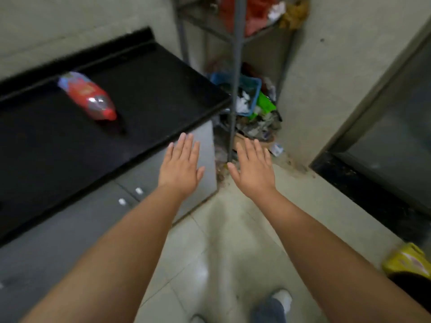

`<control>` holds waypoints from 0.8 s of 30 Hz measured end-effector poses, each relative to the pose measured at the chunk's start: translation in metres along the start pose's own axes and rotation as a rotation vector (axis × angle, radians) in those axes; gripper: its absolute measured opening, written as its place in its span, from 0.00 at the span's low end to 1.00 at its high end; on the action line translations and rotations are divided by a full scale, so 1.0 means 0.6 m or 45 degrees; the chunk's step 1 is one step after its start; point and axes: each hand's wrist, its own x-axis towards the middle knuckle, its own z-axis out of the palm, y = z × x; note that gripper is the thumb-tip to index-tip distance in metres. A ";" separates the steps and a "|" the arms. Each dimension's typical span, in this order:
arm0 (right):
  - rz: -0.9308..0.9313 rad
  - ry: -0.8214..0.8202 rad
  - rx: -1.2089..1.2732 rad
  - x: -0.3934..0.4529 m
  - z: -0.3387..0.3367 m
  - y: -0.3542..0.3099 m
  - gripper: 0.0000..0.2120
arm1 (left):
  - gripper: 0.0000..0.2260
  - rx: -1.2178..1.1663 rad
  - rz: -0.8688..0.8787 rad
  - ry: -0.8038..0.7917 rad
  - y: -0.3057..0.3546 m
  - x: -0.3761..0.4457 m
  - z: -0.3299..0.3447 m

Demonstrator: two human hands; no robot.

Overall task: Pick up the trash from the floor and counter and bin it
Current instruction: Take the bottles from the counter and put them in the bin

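Observation:
An empty plastic bottle (89, 97) with a red label and red cap lies on its side on the black counter (151, 94), to the upper left. My left hand (180, 164) is stretched out flat, palm down, just past the counter's front edge, holding nothing. My right hand (253, 169) is held the same way beside it, above the floor, also holding nothing. A blue bin (250, 89) with white paper in it stands in the corner behind a metal rack leg, with a heap of mixed trash (258, 125) at its foot. A yellow wrapper (407, 262) lies at the lower right.
A metal shelf rack (236, 66) stands between the counter and the wall, with red and white bags on its upper shelf. Grey cabinet doors (70, 241) run under the counter. A dark glass door (396, 127) is on the right. My shoe (278, 301) stands on the pale tile floor.

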 end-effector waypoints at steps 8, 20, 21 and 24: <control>-0.439 -0.035 -0.113 0.075 0.032 -0.381 0.27 | 0.28 -0.108 -0.591 0.092 -0.381 -0.151 -0.021; -0.256 -0.067 -0.108 0.350 0.085 -0.637 0.38 | 0.38 0.031 -0.787 -0.410 -0.714 -0.149 0.030; -0.158 -0.090 -0.050 0.377 0.089 -0.646 0.41 | 0.38 0.055 -0.772 -0.501 -0.734 -0.142 0.037; 0.072 -0.114 0.087 0.433 0.108 -0.658 0.44 | 0.38 0.079 -0.749 -0.694 -0.781 -0.129 0.062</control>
